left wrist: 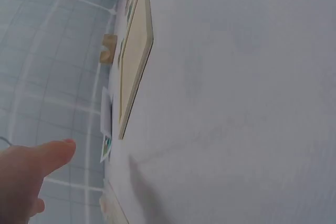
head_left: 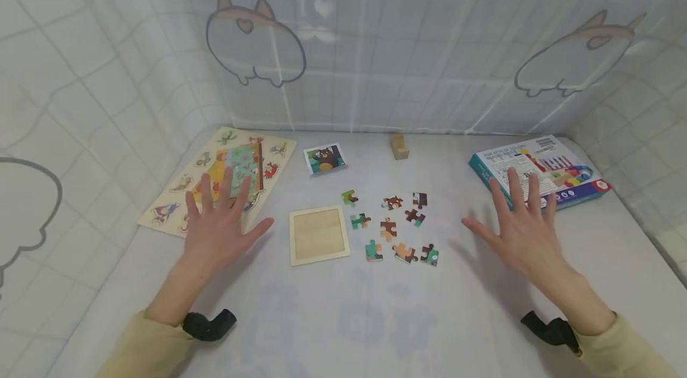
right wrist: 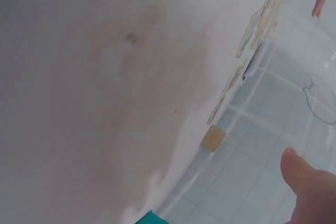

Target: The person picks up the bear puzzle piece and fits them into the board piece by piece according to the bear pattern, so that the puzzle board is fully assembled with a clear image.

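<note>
Fingers spread, my left hand (head_left: 219, 229) is held over the table's left side and overlaps the lower edge of an illustrated wooden board (head_left: 177, 202) in the head view. My right hand (head_left: 528, 241), also spread and holding nothing, is nearest the boxed toy set (head_left: 537, 169). Between the hands lie a square wooden puzzle tray (head_left: 319, 235) with a bare recess and several loose jigsaw pieces (head_left: 389, 228) to its right. A card with a bear picture (head_left: 325, 158) lies behind the tray. In the left wrist view the thumb (left wrist: 55, 156) stands out from the hand.
A small notched wooden block (head_left: 399, 146) stands at the back of the table near the curtain-like wall (head_left: 365, 56) printed with cartoon animals. Black straps (head_left: 209, 325) sit at both wrists. The white tabletop (head_left: 333, 318) stretches in front of the tray.
</note>
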`<state>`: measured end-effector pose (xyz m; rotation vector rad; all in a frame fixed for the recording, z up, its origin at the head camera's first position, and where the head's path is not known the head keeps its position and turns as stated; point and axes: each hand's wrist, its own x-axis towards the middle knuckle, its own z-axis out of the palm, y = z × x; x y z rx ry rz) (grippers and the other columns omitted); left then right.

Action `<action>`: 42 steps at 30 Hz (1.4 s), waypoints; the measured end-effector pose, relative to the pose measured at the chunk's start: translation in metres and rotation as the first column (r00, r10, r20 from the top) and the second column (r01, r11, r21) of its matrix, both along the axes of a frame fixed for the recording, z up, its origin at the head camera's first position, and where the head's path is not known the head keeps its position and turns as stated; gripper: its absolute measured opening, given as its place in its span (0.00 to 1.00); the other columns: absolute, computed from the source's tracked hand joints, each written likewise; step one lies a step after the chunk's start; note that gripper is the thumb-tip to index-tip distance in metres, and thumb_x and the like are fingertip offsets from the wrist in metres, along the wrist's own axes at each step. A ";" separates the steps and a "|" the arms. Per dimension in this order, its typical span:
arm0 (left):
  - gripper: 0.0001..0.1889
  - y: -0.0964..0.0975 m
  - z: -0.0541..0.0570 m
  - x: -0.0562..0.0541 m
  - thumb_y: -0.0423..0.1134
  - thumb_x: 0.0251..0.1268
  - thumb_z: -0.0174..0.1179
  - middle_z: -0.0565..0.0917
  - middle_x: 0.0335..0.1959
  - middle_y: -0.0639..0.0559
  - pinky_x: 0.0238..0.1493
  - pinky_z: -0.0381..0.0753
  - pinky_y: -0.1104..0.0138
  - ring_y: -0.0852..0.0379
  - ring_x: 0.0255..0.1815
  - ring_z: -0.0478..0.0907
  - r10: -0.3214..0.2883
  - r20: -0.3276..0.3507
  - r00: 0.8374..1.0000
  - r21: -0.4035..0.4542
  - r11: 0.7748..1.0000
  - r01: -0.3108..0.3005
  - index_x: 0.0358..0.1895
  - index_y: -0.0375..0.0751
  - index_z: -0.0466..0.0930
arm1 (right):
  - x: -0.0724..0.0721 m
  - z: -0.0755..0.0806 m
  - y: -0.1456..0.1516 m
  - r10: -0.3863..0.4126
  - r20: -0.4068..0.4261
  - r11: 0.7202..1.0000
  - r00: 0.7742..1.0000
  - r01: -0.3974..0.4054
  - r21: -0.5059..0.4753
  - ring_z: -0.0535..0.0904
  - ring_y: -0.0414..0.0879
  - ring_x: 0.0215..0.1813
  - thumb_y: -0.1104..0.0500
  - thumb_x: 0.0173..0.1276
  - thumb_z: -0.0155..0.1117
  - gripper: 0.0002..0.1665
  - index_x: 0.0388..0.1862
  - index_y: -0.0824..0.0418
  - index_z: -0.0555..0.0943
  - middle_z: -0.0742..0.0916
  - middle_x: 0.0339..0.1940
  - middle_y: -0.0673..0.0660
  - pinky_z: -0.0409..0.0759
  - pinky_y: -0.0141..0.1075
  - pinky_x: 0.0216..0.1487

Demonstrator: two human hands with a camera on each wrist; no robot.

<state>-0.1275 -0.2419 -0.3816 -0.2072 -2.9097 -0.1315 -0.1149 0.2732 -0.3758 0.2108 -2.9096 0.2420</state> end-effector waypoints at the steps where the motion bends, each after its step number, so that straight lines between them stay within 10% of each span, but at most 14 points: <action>1: 0.49 0.002 -0.001 -0.001 0.70 0.63 0.55 0.44 0.82 0.36 0.69 0.37 0.24 0.24 0.79 0.34 0.000 0.009 1.000 -0.004 1.000 0.000 0.80 0.46 0.53 | 0.000 0.000 -0.001 -0.002 0.006 1.000 1.000 0.002 0.003 0.28 0.72 0.80 0.26 0.66 0.56 0.59 0.82 0.60 0.51 0.45 0.82 0.69 0.30 0.77 0.70; 9: 0.51 0.027 -0.008 -0.003 0.71 0.64 0.53 0.45 0.82 0.36 0.73 0.39 0.28 0.25 0.79 0.36 -0.099 0.135 0.986 0.014 0.995 0.098 0.80 0.40 0.52 | -0.002 -0.004 -0.025 0.053 0.007 0.998 0.999 -0.053 -0.020 0.35 0.73 0.80 0.28 0.66 0.58 0.57 0.80 0.63 0.56 0.48 0.82 0.69 0.36 0.75 0.72; 27: 0.58 0.043 -0.005 0.010 0.68 0.57 0.64 0.52 0.81 0.37 0.75 0.60 0.42 0.36 0.81 0.49 -0.299 0.459 0.837 0.205 0.952 0.227 0.80 0.34 0.47 | -0.015 -0.016 -0.073 0.236 0.059 0.928 0.970 -0.207 -0.310 0.56 0.66 0.78 0.40 0.70 0.64 0.43 0.73 0.65 0.67 0.64 0.78 0.66 0.50 0.65 0.77; 37: 0.58 0.041 -0.010 0.005 0.67 0.57 0.65 0.48 0.82 0.39 0.77 0.56 0.44 0.38 0.81 0.46 -0.328 0.476 0.816 0.305 0.932 0.196 0.80 0.36 0.46 | -0.038 -0.027 -0.111 0.348 -0.025 0.796 0.937 -0.309 -0.521 0.71 0.56 0.69 0.52 0.71 0.67 0.29 0.65 0.66 0.76 0.78 0.67 0.59 0.74 0.55 0.66; 42: 0.59 0.041 -0.012 0.004 0.66 0.56 0.67 0.49 0.82 0.38 0.77 0.57 0.44 0.38 0.81 0.47 -0.330 0.466 0.821 0.330 0.926 0.186 0.80 0.36 0.46 | -0.054 -0.033 -0.131 0.390 -0.046 0.782 0.920 -0.357 -0.511 0.73 0.56 0.67 0.54 0.71 0.66 0.26 0.63 0.66 0.77 0.79 0.65 0.60 0.77 0.53 0.64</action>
